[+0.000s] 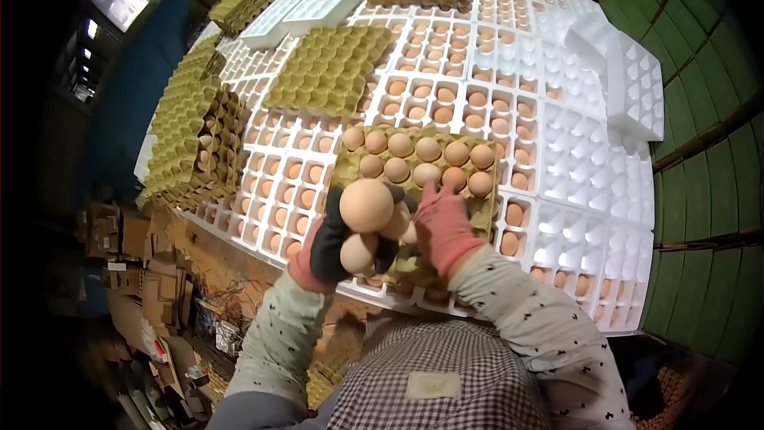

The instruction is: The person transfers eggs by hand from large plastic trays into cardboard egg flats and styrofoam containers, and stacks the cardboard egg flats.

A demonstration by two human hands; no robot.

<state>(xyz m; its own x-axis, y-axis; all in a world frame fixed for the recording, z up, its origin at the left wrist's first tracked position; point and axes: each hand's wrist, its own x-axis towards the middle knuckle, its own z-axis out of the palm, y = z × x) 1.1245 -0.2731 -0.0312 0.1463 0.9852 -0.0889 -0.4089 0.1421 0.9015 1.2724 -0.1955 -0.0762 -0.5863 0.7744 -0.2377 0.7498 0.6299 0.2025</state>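
My left hand [320, 248], in a black and pink glove, is closed around several brown eggs [367, 205], held up over the near edge of a pulp egg tray [481, 211]. To its right, my right hand [443, 227] in a pink glove reaches over the same tray. Its fingers are stretched out, with the tips at the second row by a pale egg [426, 174] and a darker egg [454, 179]. Whether they touch these eggs is hard to see. Two rows of eggs sit at the tray's far side; its nearer cups are partly hidden by my hands.
White foam trays [501, 56] cover the table, many filled with eggs, with bare cups at right [574, 155]. Stacked pulp trays [187, 143] stand at left, and another pulp tray [330, 72] lies ahead. Green crates [692, 111] line the right side. Cardboard [159, 283] lies at lower left.
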